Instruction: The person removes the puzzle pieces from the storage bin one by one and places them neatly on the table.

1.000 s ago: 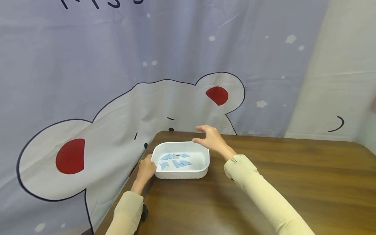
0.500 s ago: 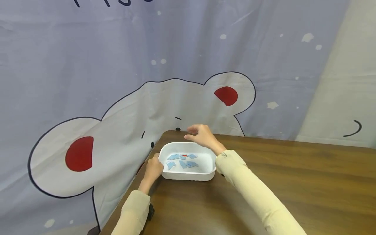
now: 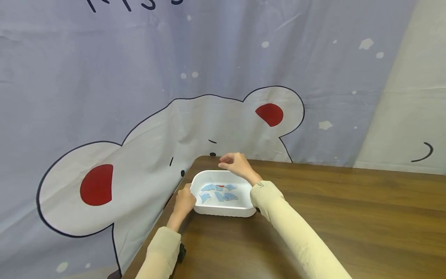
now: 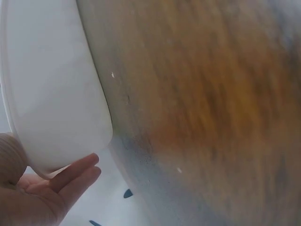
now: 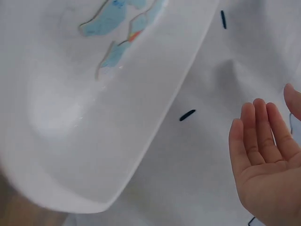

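Note:
A white plastic basin with rounded corners sits on the table near its left edge. My left hand grips its left end; in the left wrist view the thumb side is at the rim and the fingers lie against the outer wall. Inside the basin lie several flat, light-blue, irregular pieces, one with a red mark. My right hand hovers over the basin's far rim, fingers bent a little and holding nothing. The right wrist view shows that palm bare, beside the basin.
The brown wooden table stretches to the right and toward the front. A printed curtain with a white bear hangs right behind its far and left edges. A dark band shows at the left wrist.
My right hand has moved left over the basin's far rim. The left hand keeps its grip on the basin's end. The whole head view has shifted slightly.

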Demonstrator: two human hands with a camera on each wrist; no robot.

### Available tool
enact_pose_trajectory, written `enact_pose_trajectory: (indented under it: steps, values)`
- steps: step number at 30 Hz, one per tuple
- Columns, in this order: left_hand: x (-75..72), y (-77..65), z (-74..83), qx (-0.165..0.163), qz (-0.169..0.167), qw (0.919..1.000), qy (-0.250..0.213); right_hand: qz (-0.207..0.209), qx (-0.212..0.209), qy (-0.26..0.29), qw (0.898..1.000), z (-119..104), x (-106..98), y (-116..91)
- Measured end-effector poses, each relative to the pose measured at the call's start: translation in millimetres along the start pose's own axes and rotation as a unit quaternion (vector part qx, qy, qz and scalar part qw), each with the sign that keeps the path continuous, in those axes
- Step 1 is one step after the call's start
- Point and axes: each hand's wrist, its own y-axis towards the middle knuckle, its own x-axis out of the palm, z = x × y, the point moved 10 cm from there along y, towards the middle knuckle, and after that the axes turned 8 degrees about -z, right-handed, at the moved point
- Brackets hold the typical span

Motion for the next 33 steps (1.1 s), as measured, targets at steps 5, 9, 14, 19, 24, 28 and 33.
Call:
enact_pose_trajectory:
  steps: [5, 9, 14, 19, 24, 28, 33]
  values:
    - [-1.1, -0.4, 0.2, -0.001, 0.004, 1.0, 0.001, -0.011, 0.015, 0.002, 1.0, 13.4, 7.0, 1.2]
    - [-2.4, -2.1, 0.1, -0.002, 0.007, 1.0, 0.002, -0.035, 0.024, -0.001, 0.999, 12.6, 12.5, 2.9]
    - [-7.0, -6.2, 0.8, -0.002, 0.014, 0.9999, 0.004, -0.076, -0.003, -0.014, 0.997, -11.4, 15.9, 8.5]
    - [-10.4, -8.4, 3.6, 0.003, 0.022, 0.9997, 0.004, -0.065, -0.015, -0.005, 0.998, -23.1, 9.1, 13.7]
    - [-4.7, -11.3, 5.0, 0.001, 0.008, 1.0, 0.002, -0.059, 0.006, 0.002, 0.998, -7.5, 10.8, 12.1]
    - [-3.8, -12.7, 6.5, 0.005, 0.01, 0.9999, 0.006, -0.107, 0.028, 0.006, 0.994, 7.9, 23.3, 10.1]
    - [-6.8, -12.1, 7.6, 0.0, 0.015, 0.9999, 0.008, -0.175, 0.052, -0.003, 0.983, 18.6, 35.2, 7.9]
